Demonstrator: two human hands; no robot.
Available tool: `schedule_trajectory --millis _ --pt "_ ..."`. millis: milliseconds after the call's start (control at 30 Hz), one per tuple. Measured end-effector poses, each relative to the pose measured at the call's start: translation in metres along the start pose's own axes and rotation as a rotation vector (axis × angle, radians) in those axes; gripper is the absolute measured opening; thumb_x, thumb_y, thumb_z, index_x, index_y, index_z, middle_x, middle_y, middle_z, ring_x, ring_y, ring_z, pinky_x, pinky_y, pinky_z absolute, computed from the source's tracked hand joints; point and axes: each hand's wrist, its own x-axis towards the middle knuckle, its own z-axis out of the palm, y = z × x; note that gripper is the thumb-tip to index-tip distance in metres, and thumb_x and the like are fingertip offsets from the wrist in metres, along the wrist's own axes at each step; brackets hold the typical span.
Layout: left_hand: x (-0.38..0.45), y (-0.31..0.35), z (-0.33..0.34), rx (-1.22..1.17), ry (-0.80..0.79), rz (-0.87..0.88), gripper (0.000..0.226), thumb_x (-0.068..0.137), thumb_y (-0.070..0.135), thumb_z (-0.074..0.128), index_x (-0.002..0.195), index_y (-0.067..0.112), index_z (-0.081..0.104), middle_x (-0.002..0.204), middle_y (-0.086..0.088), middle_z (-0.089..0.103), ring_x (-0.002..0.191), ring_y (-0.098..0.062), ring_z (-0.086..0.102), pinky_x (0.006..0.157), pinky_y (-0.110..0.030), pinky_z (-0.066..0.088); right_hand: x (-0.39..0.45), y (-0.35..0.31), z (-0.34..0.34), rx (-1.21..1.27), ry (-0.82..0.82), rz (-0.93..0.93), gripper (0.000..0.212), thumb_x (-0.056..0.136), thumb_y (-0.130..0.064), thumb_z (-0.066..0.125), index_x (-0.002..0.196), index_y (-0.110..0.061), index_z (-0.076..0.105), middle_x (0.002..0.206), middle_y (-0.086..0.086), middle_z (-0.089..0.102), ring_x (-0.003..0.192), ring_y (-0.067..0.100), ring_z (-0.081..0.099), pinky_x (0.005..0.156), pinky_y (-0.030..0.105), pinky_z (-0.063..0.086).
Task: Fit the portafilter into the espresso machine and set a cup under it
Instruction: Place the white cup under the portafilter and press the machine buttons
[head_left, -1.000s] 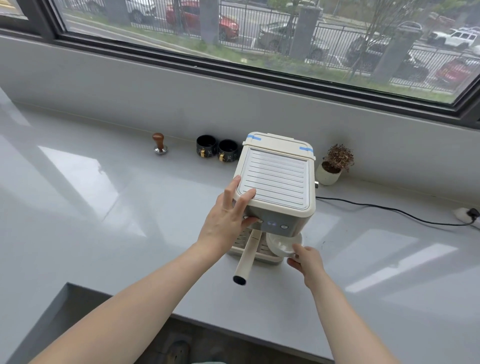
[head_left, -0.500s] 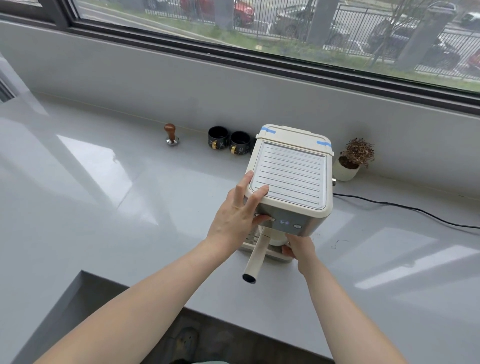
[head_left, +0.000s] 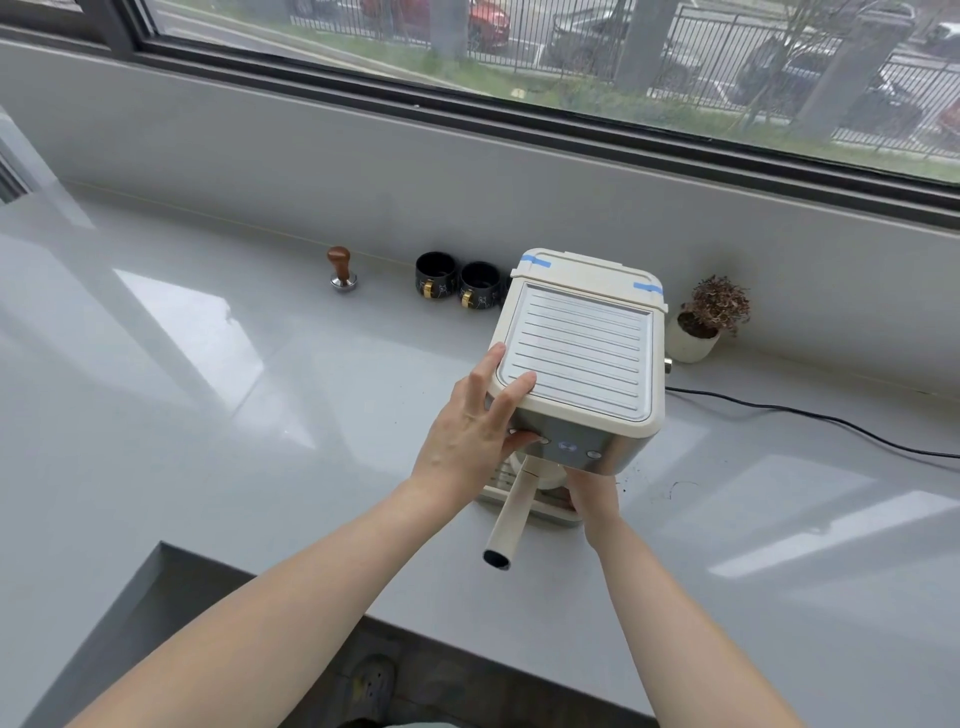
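nearest: two bare forearms reaching fwd over grey countertop (head_left: 218, 415), dark cutout at its near edge.

portafilter (head_left: 511, 514) next: cream handle jutting toward camera w/ dark open end, slightly left of centre; head end tucked up under front of espresso machine (head_left: 582, 364), looks seated in the group but lock itself hidden.

right hand (head_left: 592, 493) just right of that handle, pushed in under machine's front panel, above drip tray; fingers out of sight behind panel and a pale rounded thing there, prob. cup (head_left: 550, 475), mostly hidden. can't tell if fingers closed on it or loose.

left hand (head_left: 475, 431) on machine's front-left corner: fingers spread fairly wide, two lying up over cream top edge, thumb pressed on front panel near buttons. flat bracing contact, not wrapped round anything.

machine cream w/ ribbed metal top plate, steel front w/ small lit buttons, blue tape strips at two rear corners. black cord (head_left: 810, 415) running off right from its side.

further back, along wall: two black cups (head_left: 457, 283) w/ gold handles, touching each other, just left of machine's rear; wood-topped tamper (head_left: 341, 270) upright, well left of them; small potted plant (head_left: 701, 327) in white pot to right rear.

farthest: window (head_left: 571, 62), fence and parked cars outside.
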Motion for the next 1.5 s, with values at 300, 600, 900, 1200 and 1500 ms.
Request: schedule_trajectory --millis 300,600,900,1200,1500 --pt "0.000 -0.001 -0.001 0.009 -0.008 0.001 0.070 0.078 0.026 0.075 0.131 0.033 0.030 0.146 -0.004 0.015 0.112 -0.036 0.048 0.065 -0.042 0.057 -0.009 0.003 -0.012 -0.036 -0.007 0.094 0.033 0.085 -0.027 0.054 0.090 0.005 0.053 0.080 0.015 0.057 0.072 0.024 0.049 0.066 0.034 0.039" --pt "0.000 -0.001 -0.001 0.001 -0.011 -0.001 0.068 0.078 0.026 0.075 0.130 0.035 0.031 0.146 -0.003 0.015 0.107 -0.035 0.050 0.060 -0.042 0.058 -0.021 -0.010 -0.043 -0.096 0.087 -0.046 0.018 0.088 -0.019 0.045 0.090 -0.007 0.058 0.090 0.007 0.063 0.086 0.030 0.058 0.068 0.034 0.041" --pt "0.000 -0.001 0.000 -0.034 0.009 0.023 0.067 0.078 0.027 0.075 0.128 0.033 0.032 0.146 -0.004 0.016 0.106 -0.036 0.052 0.061 -0.043 0.058 -0.048 -0.071 -0.062 0.199 0.312 -0.318 0.028 0.099 -0.029 0.035 0.105 -0.019 0.060 0.098 -0.001 0.064 0.096 0.023 0.058 0.083 0.037 0.045" --pt "0.001 -0.002 0.001 -0.020 0.030 0.049 0.071 0.074 0.026 0.078 0.128 0.031 0.033 0.145 -0.006 0.019 0.102 -0.038 0.054 0.056 -0.042 0.058 -0.070 -0.053 -0.036 -0.051 0.298 -0.783 0.071 0.072 -0.048 0.070 0.131 -0.029 0.036 0.137 0.001 0.041 0.124 0.010 0.043 0.101 0.028 0.039" --pt "0.001 -0.002 0.004 -0.022 0.048 0.054 0.073 0.073 0.024 0.080 0.128 0.030 0.033 0.144 -0.007 0.020 0.104 -0.038 0.054 0.055 -0.041 0.058 -0.059 -0.042 -0.035 -0.119 0.339 -0.908 0.079 0.061 -0.026 0.086 0.121 -0.028 0.035 0.144 0.009 0.035 0.133 0.019 0.038 0.104 0.019 0.037"
